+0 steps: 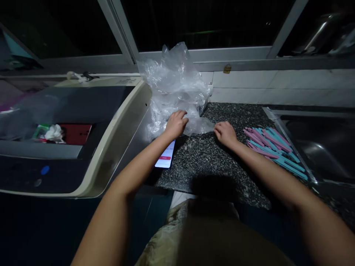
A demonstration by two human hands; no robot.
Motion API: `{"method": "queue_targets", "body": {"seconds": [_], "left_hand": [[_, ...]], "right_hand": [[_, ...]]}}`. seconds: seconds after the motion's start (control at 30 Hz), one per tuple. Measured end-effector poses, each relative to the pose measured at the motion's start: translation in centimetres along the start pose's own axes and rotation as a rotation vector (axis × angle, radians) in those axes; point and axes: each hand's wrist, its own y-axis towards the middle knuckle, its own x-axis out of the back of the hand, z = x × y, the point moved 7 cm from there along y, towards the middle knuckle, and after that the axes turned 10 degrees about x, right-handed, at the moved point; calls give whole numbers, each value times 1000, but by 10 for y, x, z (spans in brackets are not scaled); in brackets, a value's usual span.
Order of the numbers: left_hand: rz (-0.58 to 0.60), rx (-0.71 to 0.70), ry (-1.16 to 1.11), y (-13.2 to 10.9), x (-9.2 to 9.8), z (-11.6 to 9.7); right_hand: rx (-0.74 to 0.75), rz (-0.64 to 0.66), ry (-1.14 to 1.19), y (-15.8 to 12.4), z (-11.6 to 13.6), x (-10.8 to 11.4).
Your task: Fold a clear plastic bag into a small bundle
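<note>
the left hand (pixel 175 125) presses its grip closed on the crumpled clear plastic bag (pixel 174 85) at the bench's (pixel 205 159) back left corner. the right hand (pixel 226 133), fingers curled, pinches the bag's near edge. a phone (pixel 166 155) lies at the left edge; pink and blue sticks (pixel 273 149) lie by the right edge.

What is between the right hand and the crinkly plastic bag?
Nothing visible. The right hand rests on the speckled counter right at the near edge of the plastic bag, with only bare counter around it. The left hand already lies on the bag. The pink and blue sticks lie off to its right.
</note>
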Motion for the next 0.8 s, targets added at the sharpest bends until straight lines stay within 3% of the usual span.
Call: {"method": "queue_targets", "body": {"seconds": [0.2, 0.4, 0.57, 0.8], "left_hand": [[-189, 22, -120, 3, 52, -4], [-227, 22, -208, 1, 86, -12], [-211, 53, -359, -3, 91, -21], [-35, 103, -639, -14, 79, -34]], "right_hand": [[37, -270, 4, -14, -13, 77], [66, -417, -18, -32, -6, 134], [107, -422, -43, -31, 6, 162], [29, -275, -102, -22, 9, 164]]}}
